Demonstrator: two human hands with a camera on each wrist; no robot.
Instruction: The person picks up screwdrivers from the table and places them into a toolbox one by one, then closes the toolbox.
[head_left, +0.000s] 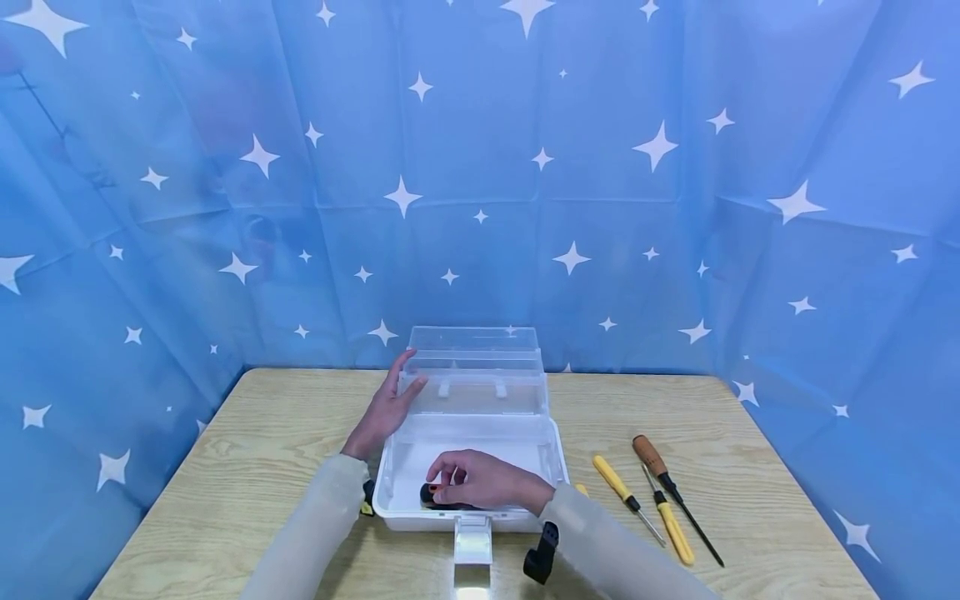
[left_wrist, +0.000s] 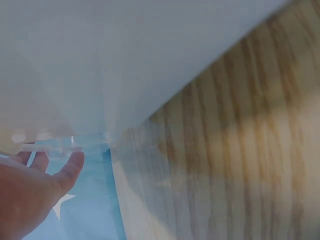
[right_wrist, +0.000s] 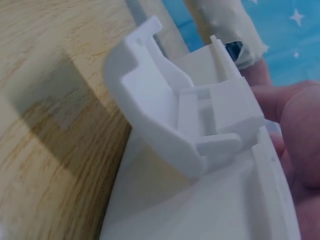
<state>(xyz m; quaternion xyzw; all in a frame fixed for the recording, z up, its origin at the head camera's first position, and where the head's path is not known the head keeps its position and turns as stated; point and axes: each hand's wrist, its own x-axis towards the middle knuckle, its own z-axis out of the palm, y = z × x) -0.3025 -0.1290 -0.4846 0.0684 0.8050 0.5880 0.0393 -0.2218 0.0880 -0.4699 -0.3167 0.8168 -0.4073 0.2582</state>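
Note:
A white toolbox [head_left: 551,518] stands with its clear lid [head_left: 480,392] tipped up at the back. At the lid's left edge my left hand [head_left: 384,414] holds on, thumb and fingers spread along the rim. My right hand [head_left: 483,479] reaches inside the box near its front wall. Its curled fingers grip a small black tool with an orange-red patch [head_left: 428,495], mostly covered by the hand. In the right wrist view the white latch [right_wrist: 155,100] hangs out from the front wall, beside part of the right hand [right_wrist: 302,135].
On the wooden table [head_left: 300,425], right of the box, lie a yellow-handled screwdriver [head_left: 613,477], another yellow-handled screwdriver [head_left: 675,529] and a brown-handled screwdriver [head_left: 651,457]. A yellow end [head_left: 581,489] shows behind the right sleeve. A starry blue curtain [head_left: 480,167] surrounds the table.

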